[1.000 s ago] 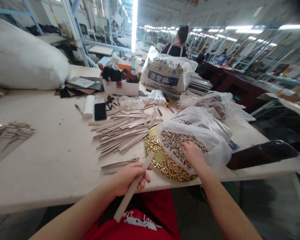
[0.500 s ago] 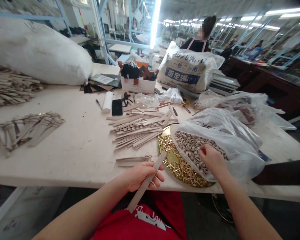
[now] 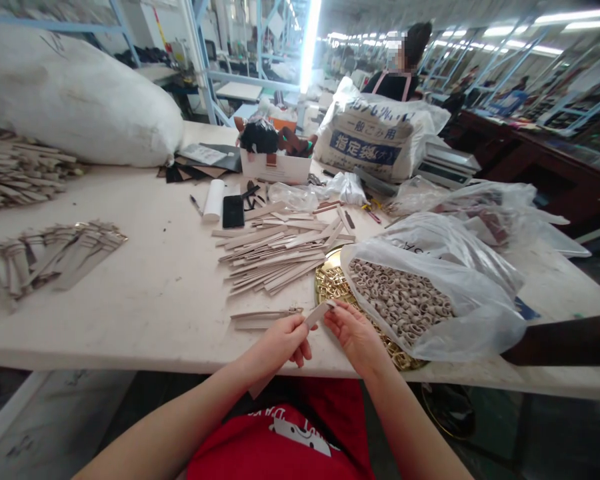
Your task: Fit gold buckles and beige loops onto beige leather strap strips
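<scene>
My left hand [image 3: 286, 343] is closed around a flat beige strap [image 3: 316, 316], whose far end points up and to the right. The strap's lower end shows below my wrist. My right hand [image 3: 353, 330] pinches a small loop [image 3: 331, 305] at that far end, mostly hidden by the fingertips. Just right of it, an open plastic bag [image 3: 480, 320] is full of small beige loops [image 3: 405, 300]. Beneath the bag lies a gold tray [image 3: 336, 256] with gold buckles [image 3: 333, 283]. Straps fitted with hardware [image 3: 265, 320] rest beyond my left hand.
A pile of loose straps [image 3: 275, 257] lies ahead. More assembled straps [image 3: 65, 250] are at left, below a large white sack [image 3: 80, 100]. Behind the pile are a phone [image 3: 233, 211], a white roll [image 3: 213, 201] and a filled box [image 3: 275, 167]. A person [image 3: 400, 73] is beyond the table.
My right hand has come out of the bag of loops and moved left to the strap's end. My left hand now grips the strap nearer that end.
</scene>
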Tool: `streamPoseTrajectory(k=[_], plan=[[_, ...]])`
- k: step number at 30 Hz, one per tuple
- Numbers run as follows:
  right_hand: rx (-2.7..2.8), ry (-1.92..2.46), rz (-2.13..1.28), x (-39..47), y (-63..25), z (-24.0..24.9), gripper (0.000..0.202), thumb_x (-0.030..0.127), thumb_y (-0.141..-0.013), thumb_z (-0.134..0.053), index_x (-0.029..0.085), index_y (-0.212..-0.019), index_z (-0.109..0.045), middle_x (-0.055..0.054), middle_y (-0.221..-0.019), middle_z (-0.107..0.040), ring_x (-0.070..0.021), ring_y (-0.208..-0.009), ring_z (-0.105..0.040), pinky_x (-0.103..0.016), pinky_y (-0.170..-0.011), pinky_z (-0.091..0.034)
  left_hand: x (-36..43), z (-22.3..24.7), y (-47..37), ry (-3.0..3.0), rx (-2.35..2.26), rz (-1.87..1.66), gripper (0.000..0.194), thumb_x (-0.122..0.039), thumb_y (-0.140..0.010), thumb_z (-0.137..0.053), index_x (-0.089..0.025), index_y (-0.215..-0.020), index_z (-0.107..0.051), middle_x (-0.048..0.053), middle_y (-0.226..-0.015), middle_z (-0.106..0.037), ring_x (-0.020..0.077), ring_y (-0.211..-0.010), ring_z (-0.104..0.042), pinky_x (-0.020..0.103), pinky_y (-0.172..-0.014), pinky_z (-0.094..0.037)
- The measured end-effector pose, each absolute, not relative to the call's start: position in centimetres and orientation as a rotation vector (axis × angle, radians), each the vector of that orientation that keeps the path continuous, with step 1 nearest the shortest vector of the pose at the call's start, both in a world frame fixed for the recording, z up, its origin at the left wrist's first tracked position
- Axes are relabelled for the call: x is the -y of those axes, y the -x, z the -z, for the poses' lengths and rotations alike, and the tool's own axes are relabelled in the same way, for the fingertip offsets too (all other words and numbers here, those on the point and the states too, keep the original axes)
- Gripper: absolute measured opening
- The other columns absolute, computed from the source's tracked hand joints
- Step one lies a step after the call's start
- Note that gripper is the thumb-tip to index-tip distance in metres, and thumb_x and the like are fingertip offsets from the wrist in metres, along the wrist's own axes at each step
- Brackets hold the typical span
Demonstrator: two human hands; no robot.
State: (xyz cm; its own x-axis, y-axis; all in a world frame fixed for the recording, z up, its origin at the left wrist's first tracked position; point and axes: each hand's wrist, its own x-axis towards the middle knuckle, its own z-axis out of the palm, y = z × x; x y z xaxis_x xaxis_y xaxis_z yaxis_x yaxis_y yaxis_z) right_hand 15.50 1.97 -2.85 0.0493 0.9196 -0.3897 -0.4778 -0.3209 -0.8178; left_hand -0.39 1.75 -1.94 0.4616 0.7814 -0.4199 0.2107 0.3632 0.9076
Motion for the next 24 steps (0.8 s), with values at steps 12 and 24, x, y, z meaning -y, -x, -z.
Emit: streamPoseTrajectory(k=[12, 24], plan=[[0.63, 1.155, -1.449, -0.6, -15.1, 5.9, 0.026, 0.031, -0.063, -0.071, 0.023, -0.085, -0.06, 0.002, -0.08, -0.062, -0.0117, -0.068, -0.055, -0.026, -0.065, -0.044, -1.3, 1.1, 0.3, -1.459, -1.177, -0.287, 0.029, -0.031, -0.083, -0.03, -0.015, -0.083, -0.055, -0.006, -0.043, -0.043, 0.0092, -0.037, -0.038, 0.019, -0.041, -0.029], [1.064, 1.191, -1.528, 0.6, -13.6, 4.8, 0.027, 0.038, -0.066, -0.068, 0.02, -0.08, -0.054, 0.003, -0.071, -0.056, -0.0127, -0.067, -0.052, -0.026, -0.066, -0.041, -1.1, 1.0, 0.9, -1.706, -1.336, -0.34, 0.041, -0.05, -0.086, -0.03, -0.017, -0.104, -0.048, 0.005, -0.076, -0.061, 0.0187, -0.068, -0.056, 0.025, -0.059, -0.036]])
